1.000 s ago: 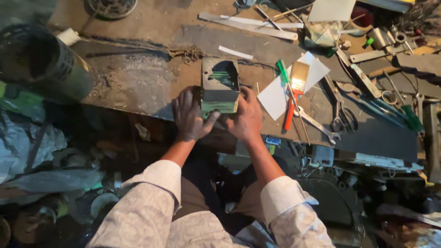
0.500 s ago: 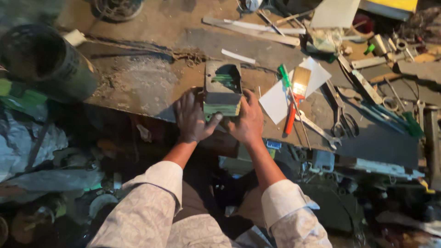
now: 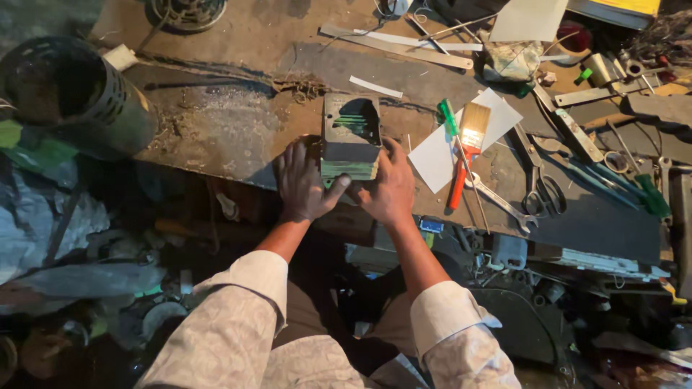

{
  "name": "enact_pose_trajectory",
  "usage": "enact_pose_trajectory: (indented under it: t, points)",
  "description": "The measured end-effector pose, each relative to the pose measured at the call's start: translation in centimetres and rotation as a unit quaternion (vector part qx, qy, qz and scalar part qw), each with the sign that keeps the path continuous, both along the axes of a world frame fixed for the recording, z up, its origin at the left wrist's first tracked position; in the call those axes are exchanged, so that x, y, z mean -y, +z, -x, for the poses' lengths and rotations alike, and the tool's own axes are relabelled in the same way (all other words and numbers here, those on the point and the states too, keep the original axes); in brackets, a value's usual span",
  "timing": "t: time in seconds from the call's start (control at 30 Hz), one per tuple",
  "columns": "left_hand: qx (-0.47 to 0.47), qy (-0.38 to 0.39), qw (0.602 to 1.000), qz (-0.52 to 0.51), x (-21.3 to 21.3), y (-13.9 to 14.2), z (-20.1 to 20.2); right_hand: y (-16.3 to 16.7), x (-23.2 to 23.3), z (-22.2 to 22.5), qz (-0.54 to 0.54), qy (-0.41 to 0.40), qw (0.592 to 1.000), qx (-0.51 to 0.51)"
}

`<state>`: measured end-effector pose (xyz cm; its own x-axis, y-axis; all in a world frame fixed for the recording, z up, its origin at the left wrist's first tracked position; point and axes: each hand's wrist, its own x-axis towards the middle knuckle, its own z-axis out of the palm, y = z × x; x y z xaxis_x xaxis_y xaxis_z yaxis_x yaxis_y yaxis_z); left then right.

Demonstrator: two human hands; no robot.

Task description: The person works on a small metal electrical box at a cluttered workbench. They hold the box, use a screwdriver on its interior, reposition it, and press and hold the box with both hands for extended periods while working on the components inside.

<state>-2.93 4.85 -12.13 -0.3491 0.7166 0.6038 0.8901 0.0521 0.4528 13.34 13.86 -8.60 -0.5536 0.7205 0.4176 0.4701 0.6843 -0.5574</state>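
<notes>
A grey-green rectangular block with a hollow window on top (image 3: 350,133) stands at the near edge of a dirty workbench (image 3: 238,115). Its lower part shows stacked thin layers. My left hand (image 3: 303,181) presses flat against the block's left near corner, thumb across its front. On the right side my right hand (image 3: 389,186) cups the block. Both hands grip it between them. Pale patterned sleeves cover both forearms.
A white paper sheet (image 3: 461,140), an orange-handled brush (image 3: 468,148), a green screwdriver (image 3: 448,119), a spanner (image 3: 501,202) and scissors (image 3: 537,184) lie right of the block. A dark perforated metal can (image 3: 68,94) stands far left. More tools crowd the right end of the bench.
My hands stay on the block. The left thumb has slid further across its front. The camera has shifted slightly.
</notes>
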Motion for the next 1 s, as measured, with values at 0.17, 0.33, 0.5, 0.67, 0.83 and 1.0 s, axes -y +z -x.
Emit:
enact_pose_trajectory:
  t: [0.17, 0.33, 0.5, 0.67, 0.83, 1.0]
  points:
    - [-0.006, -0.018, 1.000, -0.008, -0.1, 0.2, 0.0, 0.5, 0.2, 0.1, -0.043, 0.021, 0.999, -0.003]
    - [-0.020, -0.003, 1.000, -0.023, -0.2, 0.2, 0.0, 0.3, 0.0, 0.0, -0.054, 0.023, 0.998, -0.015]
    - [0.003, -0.002, 1.000, 0.007, 0.0, -0.4, -0.1, -0.4, 0.1, -0.2, -0.030, -0.002, 1.000, -0.002]
    - [-0.043, 0.004, 0.999, -0.012, -0.1, 0.5, 0.0, 0.5, -0.1, 0.2, -0.064, 0.023, 0.998, 0.004]
    - [-0.001, -0.005, 1.000, 0.016, 0.0, 0.5, -0.1, 0.4, 0.0, -0.1, -0.002, 0.012, 1.000, 0.016]
    - [0.022, -0.002, 1.000, 0.019, -0.1, -0.6, -0.3, -0.2, 0.3, -0.4, -0.021, -0.006, 1.000, -0.006]
